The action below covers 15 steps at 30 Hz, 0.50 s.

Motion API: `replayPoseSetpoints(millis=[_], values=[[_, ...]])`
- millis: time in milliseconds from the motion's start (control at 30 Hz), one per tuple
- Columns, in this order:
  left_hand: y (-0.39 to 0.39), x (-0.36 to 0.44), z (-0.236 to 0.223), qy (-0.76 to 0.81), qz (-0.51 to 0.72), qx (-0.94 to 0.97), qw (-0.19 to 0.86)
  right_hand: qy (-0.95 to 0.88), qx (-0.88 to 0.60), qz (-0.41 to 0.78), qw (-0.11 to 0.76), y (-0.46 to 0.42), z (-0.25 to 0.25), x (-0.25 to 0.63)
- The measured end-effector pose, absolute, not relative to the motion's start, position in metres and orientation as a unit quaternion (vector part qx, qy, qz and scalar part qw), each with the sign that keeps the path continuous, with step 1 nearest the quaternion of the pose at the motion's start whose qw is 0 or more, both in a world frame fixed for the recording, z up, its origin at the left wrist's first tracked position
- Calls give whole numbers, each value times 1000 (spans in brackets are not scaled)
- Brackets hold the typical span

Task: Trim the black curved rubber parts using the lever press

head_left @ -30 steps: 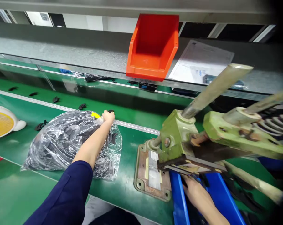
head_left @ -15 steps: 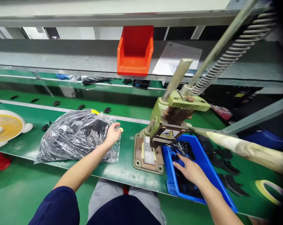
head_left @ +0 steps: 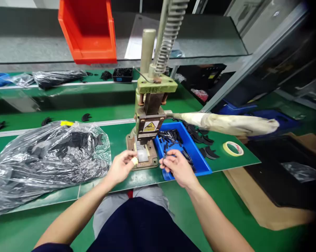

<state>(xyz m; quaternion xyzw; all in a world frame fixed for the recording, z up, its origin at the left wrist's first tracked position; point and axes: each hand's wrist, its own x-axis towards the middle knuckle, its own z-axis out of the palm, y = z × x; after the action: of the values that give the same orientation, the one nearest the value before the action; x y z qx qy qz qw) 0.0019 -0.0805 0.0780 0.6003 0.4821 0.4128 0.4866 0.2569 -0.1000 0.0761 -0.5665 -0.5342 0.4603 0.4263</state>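
Note:
My left hand (head_left: 121,167) is at the left edge of the hand press's (head_left: 150,124) base, with a yellow wrap on the thumb. Its fingers are drawn together by the pale block (head_left: 142,154) under the press head; anything between them is too small to make out. My right hand (head_left: 178,167) is closed in a pinch just right of the base, over the near-left rim of the blue bin (head_left: 197,150). A small dark piece shows at its fingertips. Small black strips (head_left: 171,136) lie loose in that bin.
A clear bag of black curved parts (head_left: 66,154) lies on the left. The press's wrapped lever (head_left: 226,124) juts out rightward. Beyond the bin are more curved parts (head_left: 210,153) and a tape roll (head_left: 233,148). An orange bin (head_left: 95,52) sits on the shelf above.
My left hand has left the clear bag and come to the press base. My right hand has come up out of the blue bin with its fingers pinched. The view has swung right.

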Motion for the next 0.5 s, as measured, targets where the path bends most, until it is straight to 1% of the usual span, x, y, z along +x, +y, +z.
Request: replayPoseSetpoints(millis=[100,200,333,500], values=[[-98,24,90,422,364,633,537,-540,-536,501,413,-122,76,230],[-102,30,96,386,330,666,547,-569,-533,490,390,-132,77,219],[-103,25,92,381,319,709,500,-612,-542,432,381,-137,82,218],[-111,18,80,385,403,721,412,-639,-538,377,400,-137,83,217]])
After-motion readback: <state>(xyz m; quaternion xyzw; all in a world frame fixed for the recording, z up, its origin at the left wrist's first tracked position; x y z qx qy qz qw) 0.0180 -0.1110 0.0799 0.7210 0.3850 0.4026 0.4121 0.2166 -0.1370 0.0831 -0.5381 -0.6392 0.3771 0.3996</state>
